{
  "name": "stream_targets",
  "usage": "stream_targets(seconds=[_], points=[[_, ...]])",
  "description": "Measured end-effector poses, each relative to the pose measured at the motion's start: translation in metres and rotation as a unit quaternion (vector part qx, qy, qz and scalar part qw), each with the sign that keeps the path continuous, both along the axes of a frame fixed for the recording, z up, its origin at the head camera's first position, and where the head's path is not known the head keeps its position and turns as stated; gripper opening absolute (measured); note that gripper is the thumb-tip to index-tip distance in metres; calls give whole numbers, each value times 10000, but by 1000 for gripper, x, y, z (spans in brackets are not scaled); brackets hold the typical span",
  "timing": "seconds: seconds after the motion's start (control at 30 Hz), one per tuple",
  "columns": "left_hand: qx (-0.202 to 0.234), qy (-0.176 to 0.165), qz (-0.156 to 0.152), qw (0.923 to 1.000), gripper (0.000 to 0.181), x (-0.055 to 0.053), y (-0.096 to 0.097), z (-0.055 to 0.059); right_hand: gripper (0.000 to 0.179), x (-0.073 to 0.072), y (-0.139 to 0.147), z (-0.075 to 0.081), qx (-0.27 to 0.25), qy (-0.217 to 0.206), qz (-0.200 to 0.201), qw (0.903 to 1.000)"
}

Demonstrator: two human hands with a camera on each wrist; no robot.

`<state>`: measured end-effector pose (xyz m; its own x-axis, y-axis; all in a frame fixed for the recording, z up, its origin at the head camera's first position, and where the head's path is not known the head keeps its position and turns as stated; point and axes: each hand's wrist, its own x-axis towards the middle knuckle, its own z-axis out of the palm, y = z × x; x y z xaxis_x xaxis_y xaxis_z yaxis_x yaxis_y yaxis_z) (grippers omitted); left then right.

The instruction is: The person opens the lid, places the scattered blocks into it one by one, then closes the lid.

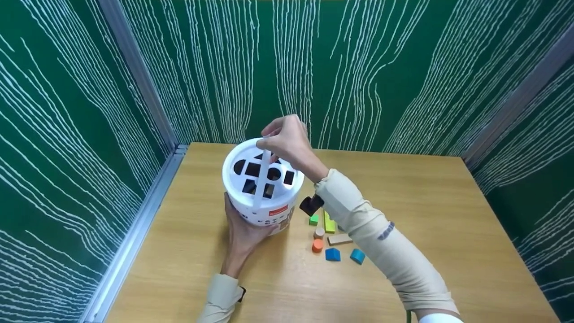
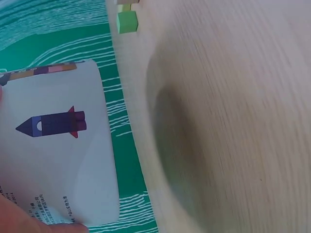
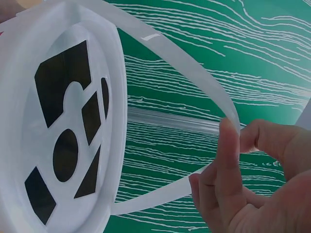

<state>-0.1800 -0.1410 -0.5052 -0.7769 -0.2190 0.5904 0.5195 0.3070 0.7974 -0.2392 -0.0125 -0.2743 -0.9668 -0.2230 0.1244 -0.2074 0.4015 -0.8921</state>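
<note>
A white shape-sorter bucket (image 1: 258, 218) has a lid (image 1: 233, 188) with cut-out holes of several shapes. My left hand (image 1: 245, 238) grips the bucket's side low down at the front, thumb and fingers spread round it. A printed rocket (image 2: 57, 124) shows on the wall in the left wrist view, where the bucket's lower edge stands apart from the tabletop. My right hand (image 1: 289, 141) pinches the top of the raised white handle (image 3: 189, 68) between thumb and fingers.
Right of the bucket lie loose blocks: a green cube (image 1: 314, 220), a yellow-green bar (image 1: 329, 223), a plain round block (image 1: 319, 232), an orange cylinder (image 1: 317, 245), a wooden strip (image 1: 340, 239) and two blue blocks (image 1: 332, 255). Green walls (image 1: 296, 67) enclose the wooden table (image 1: 426, 233).
</note>
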Motion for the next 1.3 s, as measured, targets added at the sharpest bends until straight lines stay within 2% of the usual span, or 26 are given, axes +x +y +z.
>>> stream_targets(seconds=[0.27, 0.37, 0.4, 0.5, 0.6, 0.63, 0.73, 0.9, 1.03, 1.2, 1.3], points=[[-133, 49, 170, 9998, 138, 22, -2, -6, 22, 16, -1, -3, -225, -190, 256, 9992], [-78, 65, 88, 9999, 138, 28, -2, -8, 20, 20, -2, -5, -219, -264, 247, 9991], [-60, 17, 77, 10000, 137, 29, -2, -8, 20, 22, -3, -6, -193, -289, 238, 9991], [-35, -174, 127, 9998, 139, 27, -4, -21, 21, 28, -5, -7, -123, -382, 211, 9990], [-17, -356, 206, 9992, 140, 34, -3, -23, 22, 34, -6, -9, -79, -472, 189, 9987], [-14, -353, 220, 9991, 141, 36, -3, -23, 23, 35, -5, -9, -83, -501, 191, 9985], [11, -352, 237, 9991, 139, 50, 0, -11, 23, 40, -4, -11, -77, -578, 182, 9981], [-28, -476, 301, 9984, 137, 63, 2, -12, 22, 47, -3, -15, -78, -706, 181, 9973], [-56, -563, 336, 9978, 138, 72, 2, -21, 21, 52, -3, -20, -182, -817, 241, 9962], [-342, -921, 589, 9934, 142, 83, -2, -43, 20, 60, -2, -27, -406, -872, 311, 9949], [-395, -1098, 629, 9912, 144, 93, -4, -54, 21, 67, -2, -34, -493, -955, 298, 9938]])
